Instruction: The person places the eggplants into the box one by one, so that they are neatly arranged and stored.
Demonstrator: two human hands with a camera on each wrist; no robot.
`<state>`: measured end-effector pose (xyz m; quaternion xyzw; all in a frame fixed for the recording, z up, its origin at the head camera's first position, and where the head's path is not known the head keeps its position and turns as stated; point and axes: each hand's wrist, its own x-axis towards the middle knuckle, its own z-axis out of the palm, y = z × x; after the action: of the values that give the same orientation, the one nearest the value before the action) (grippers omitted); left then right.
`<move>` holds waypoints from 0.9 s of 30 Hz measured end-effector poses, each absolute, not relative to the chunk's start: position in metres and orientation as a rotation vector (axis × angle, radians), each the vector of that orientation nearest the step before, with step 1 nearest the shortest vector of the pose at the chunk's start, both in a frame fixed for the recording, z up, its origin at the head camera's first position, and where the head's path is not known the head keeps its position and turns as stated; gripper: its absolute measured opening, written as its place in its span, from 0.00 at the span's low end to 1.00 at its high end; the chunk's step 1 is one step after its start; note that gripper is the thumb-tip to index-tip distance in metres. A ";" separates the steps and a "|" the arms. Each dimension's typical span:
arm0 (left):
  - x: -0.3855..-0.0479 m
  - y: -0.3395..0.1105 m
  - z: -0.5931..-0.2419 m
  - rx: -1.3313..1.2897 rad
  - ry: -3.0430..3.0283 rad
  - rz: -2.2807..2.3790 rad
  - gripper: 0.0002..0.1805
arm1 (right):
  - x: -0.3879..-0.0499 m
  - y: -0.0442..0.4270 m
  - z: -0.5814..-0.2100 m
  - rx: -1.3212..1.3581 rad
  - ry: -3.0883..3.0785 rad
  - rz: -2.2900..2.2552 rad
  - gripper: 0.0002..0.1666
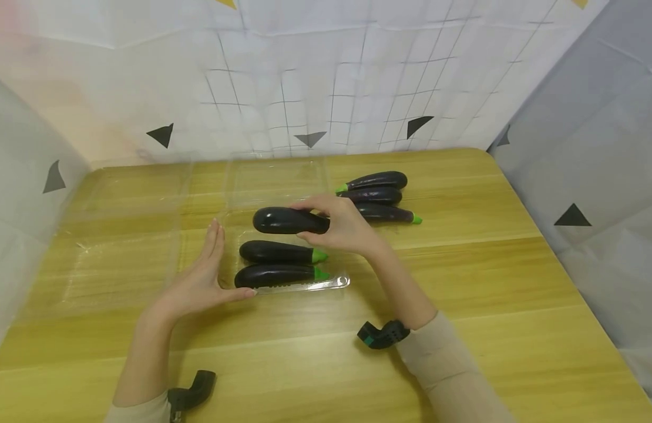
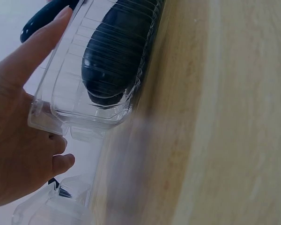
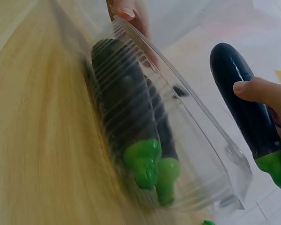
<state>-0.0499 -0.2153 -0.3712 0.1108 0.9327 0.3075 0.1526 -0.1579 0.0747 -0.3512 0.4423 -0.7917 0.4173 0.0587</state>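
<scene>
My right hand (image 1: pixel 343 226) holds a dark purple eggplant (image 1: pixel 284 220) between thumb and fingers, above a clear plastic clamshell box (image 1: pixel 305 287). Its green stem end is hidden by the hand in the head view but shows in the right wrist view. Inside the box two eggplants (image 1: pixel 275 252) (image 1: pixel 273 275) lie side by side, green stems to the right. At the box's left end is my left hand (image 1: pixel 196 285), fingers extended and thumb stretched along the front corner. In the left wrist view the thumb (image 2: pixel 42 40) lies at the box's rim.
Behind the box its clear lid (image 1: pixel 275 176) lies folded back. A second clear clamshell box (image 1: pixel 130 235) stands unfolded at the left. Three eggplants (image 1: pixel 381 180) (image 1: pixel 376 195) (image 1: pixel 384 212) lie at the back right. White cloth walls (image 1: pixel 315 70) border the wooden table (image 1: pixel 490 282).
</scene>
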 end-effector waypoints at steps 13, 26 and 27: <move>-0.050 -0.215 -0.371 0.303 2.655 0.906 0.74 | -0.159 0.052 -0.361 1.357 -2.482 1.203 0.29; -0.049 -0.215 -0.372 0.308 2.654 0.923 0.74 | -0.162 0.047 -0.376 1.346 -2.636 0.913 0.26; -0.049 -0.215 -0.372 0.309 2.658 0.921 0.74 | -0.163 0.047 -0.376 1.357 -2.635 0.909 0.26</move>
<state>-0.0495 -0.2148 -0.3715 0.1078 0.9279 0.3214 0.1550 -0.1627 0.0471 -0.3762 0.4375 -0.8498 0.2932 0.0207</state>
